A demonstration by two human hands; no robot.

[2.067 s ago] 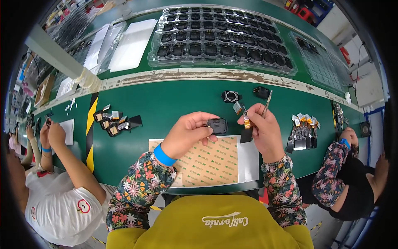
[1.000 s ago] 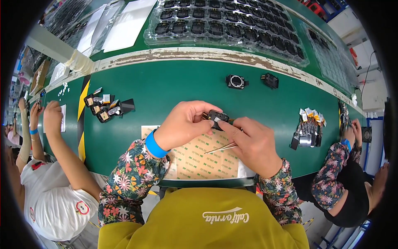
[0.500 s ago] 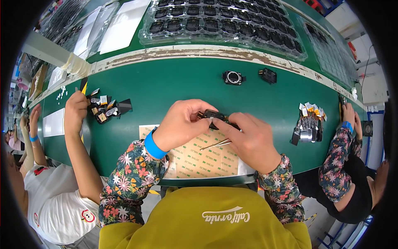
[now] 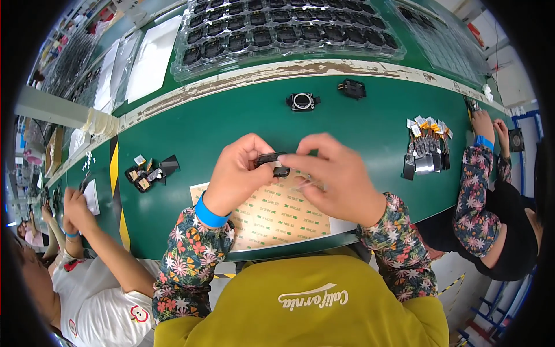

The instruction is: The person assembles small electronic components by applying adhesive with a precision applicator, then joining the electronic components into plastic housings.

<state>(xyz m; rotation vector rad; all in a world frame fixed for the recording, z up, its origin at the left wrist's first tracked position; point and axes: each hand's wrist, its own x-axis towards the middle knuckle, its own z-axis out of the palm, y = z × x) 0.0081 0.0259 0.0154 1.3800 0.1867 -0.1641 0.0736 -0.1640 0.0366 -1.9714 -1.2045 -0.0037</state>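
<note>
My left hand (image 4: pixel 240 173), a blue band at its wrist, is closed round a small black plastic housing (image 4: pixel 281 172). It holds the housing above a beige printed adhesive sheet (image 4: pixel 272 222). My right hand (image 4: pixel 344 179) is smeared by motion. Its extended index finger reaches the right side of the housing, where a small pale patch shows. Slim metal tweezers (image 4: pixel 304 184) are tucked under the right fingers, mostly hidden and blurred.
Beyond my hands lie two black housings, one with a silvery ring (image 4: pixel 302 102), the other plain (image 4: pixel 352 88). Battery-like parts (image 4: pixel 428 153) sit right, a parts pile (image 4: pixel 147 173) left. A clear tray (image 4: pixel 260 40) of housings stands behind a worn ledge (image 4: pixel 243 75). Co-workers sit on both sides.
Both hands and the housing have shifted slightly left. My right index finger has straightened toward the housing, and the tweezers show less. The left co-worker's hand has moved away from the parts pile.
</note>
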